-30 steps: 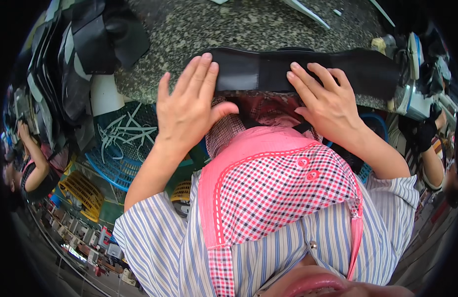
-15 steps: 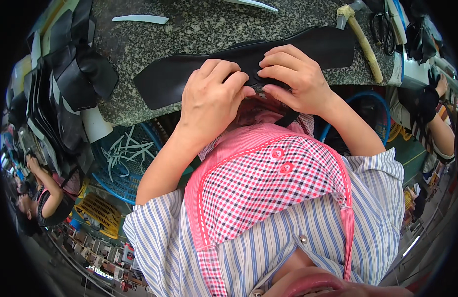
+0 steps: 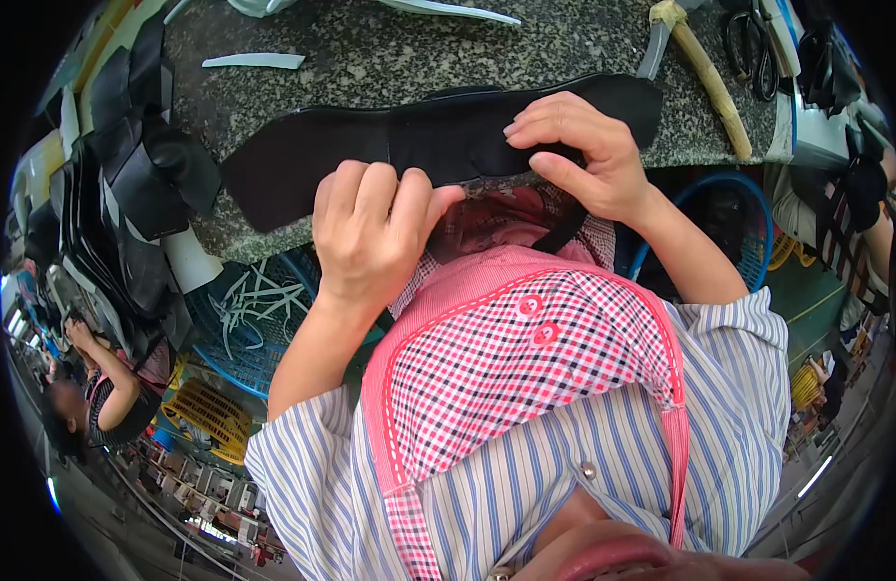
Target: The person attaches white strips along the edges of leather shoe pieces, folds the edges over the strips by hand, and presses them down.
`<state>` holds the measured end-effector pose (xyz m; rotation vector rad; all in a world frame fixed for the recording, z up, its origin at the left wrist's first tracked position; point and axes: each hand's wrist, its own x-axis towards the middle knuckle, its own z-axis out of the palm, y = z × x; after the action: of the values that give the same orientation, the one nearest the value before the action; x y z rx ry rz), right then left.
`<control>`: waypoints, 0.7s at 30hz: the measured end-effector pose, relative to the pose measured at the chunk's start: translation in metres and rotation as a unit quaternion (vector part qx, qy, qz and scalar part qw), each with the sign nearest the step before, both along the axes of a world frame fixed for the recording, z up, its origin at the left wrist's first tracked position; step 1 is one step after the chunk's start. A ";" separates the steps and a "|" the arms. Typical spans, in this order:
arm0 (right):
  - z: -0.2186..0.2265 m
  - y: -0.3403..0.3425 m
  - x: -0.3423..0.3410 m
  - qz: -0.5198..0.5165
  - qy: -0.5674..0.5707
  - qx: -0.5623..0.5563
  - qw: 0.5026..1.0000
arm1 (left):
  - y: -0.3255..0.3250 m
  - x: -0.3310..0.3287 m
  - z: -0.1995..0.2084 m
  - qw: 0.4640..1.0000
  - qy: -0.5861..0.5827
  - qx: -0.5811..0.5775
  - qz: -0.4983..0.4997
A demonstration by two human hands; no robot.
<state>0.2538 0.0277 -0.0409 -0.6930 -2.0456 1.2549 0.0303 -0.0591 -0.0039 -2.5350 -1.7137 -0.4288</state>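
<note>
A long black leather-like piece (image 3: 317, 160) lies across the near edge of the stone-topped bench, its matte face up and a seam line crossing it left of the middle. My left hand (image 3: 375, 228) is closed at its near edge, fingers curled and thumb pointing right along the rim. Over the right half is my right hand (image 3: 593, 155), thumb and fingers apart, fingertips at the surface. Whether those fingertips press on it I cannot tell. Part of the piece is hidden under both hands.
A wooden-handled hammer (image 3: 704, 77) and black scissors (image 3: 748, 53) lie at the right. Pale strips (image 3: 254, 61) rest at the back. Stacked black pieces (image 3: 148, 174) hang at the left. Blue baskets (image 3: 244, 358) stand below the bench; another person (image 3: 109, 387) sits far left.
The black piece now shows a matte, seamed face instead of the smoother, shinier one. My left hand has moved left and nearer; my right hand has opened, its thumb away from the edge.
</note>
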 end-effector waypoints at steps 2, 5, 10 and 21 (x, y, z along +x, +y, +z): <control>0.001 -0.005 -0.007 -0.016 -0.043 0.101 0.994 | 0.004 0.012 0.005 0.996 -0.041 0.073 -0.024; -0.006 -0.005 -0.009 -0.047 -0.037 0.131 0.990 | 0.008 0.032 -0.006 0.998 0.013 0.010 -0.054; 0.000 -0.007 0.023 -0.039 -0.128 0.230 0.964 | 0.015 0.021 -0.018 0.995 0.000 0.047 -0.084; 0.049 -0.018 -0.020 -0.049 0.249 -0.265 0.930 | 0.014 0.006 0.052 0.684 -0.683 -0.254 0.035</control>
<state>0.2343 0.0100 0.0078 -0.6147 -1.2527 1.7362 0.0359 -0.0450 0.0483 -2.3840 -2.4219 -2.7017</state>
